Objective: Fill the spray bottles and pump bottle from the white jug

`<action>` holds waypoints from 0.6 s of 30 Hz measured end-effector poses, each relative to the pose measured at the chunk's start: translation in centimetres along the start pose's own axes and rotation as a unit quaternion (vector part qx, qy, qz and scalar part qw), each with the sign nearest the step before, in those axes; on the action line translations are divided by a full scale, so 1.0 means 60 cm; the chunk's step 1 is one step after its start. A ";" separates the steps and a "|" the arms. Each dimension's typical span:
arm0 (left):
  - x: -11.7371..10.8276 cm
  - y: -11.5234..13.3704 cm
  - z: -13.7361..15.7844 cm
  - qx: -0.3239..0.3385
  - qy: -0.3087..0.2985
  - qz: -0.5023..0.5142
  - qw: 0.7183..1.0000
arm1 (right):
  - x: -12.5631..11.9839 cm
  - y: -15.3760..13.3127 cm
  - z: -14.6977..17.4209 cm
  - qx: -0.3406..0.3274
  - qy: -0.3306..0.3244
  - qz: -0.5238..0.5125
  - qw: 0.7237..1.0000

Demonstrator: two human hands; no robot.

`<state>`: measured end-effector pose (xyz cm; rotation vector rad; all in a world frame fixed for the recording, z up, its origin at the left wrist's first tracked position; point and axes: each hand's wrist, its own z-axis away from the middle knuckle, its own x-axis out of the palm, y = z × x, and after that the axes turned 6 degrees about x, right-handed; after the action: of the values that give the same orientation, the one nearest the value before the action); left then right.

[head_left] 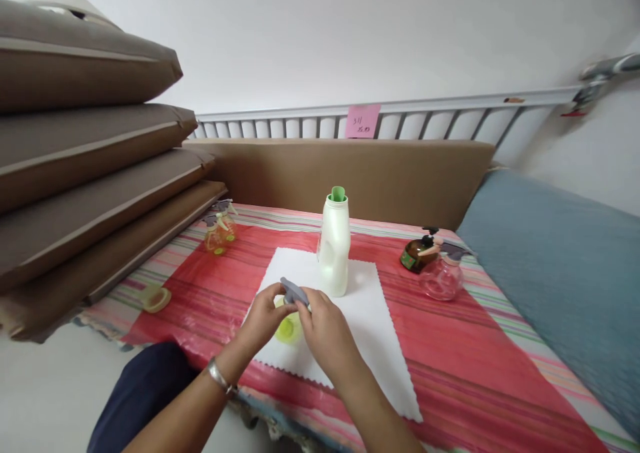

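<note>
A small clear spray bottle (287, 331) with a yellow-green base stands on a white cloth with a zigzag edge (370, 333). My left hand (264, 314) pinches its grey spray head (295, 290) from the left. From the right, the fingers of my right hand (326, 326) close round the same head. Between them my hands cover the bottle's neck, so I cannot tell how the head sits on it. Just behind my hands rises a tall white jug (335, 250), upright, with a green spout (338, 194) in its uncapped mouth.
To the right are a brown pump bottle (418, 256) and a pink spray bottle (443, 280). Amber spray bottles (217, 235) stand at the back left, near a pale yellow ring-shaped thing (156, 298). Stacked brown cushions (100, 153) flank the left; a brown board (340, 166) closes the back.
</note>
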<state>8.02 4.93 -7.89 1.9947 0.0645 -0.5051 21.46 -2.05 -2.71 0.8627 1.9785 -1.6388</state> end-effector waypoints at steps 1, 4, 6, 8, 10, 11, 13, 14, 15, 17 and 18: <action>0.001 0.000 0.001 -0.001 0.026 -0.022 0.999 | 0.001 0.000 0.000 0.000 0.000 -0.001 1.000; 0.002 0.002 0.004 -0.003 0.041 -0.017 0.999 | 0.002 0.002 0.000 -0.002 0.005 -0.002 1.000; 0.001 0.004 0.006 -0.002 -0.008 0.022 1.000 | 0.002 0.003 0.000 -0.006 0.002 -0.004 1.000; 0.000 0.004 0.005 -0.003 -0.046 0.040 0.998 | 0.001 0.003 0.001 -0.004 -0.002 -0.007 1.000; 0.000 0.002 0.003 -0.003 -0.024 0.016 1.000 | -0.002 0.001 0.001 0.000 -0.004 -0.010 1.000; 0.001 0.002 0.003 -0.002 -0.002 -0.001 1.000 | -0.003 0.001 0.000 0.001 -0.004 -0.010 1.000; 0.002 0.002 0.002 0.003 0.022 -0.013 1.000 | -0.004 0.001 0.000 0.000 -0.005 -0.009 1.000; 0.002 0.003 0.002 0.006 0.014 -0.006 1.000 | -0.004 0.001 -0.001 -0.001 -0.006 -0.009 1.000; 0.001 0.005 0.003 0.007 -0.007 0.007 1.000 | -0.005 0.002 -0.001 -0.002 -0.007 -0.008 1.000; -0.001 0.008 0.003 0.007 -0.057 0.023 0.998 | -0.004 0.004 -0.002 -0.001 -0.005 -0.008 1.000; -0.002 0.009 0.003 0.005 -0.071 0.020 0.997 | -0.004 0.005 -0.002 0.000 -0.004 -0.008 1.000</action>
<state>8.01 4.55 -7.44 1.9600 -0.0661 -0.6218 21.84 -1.96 -2.77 0.8411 1.9859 -1.6479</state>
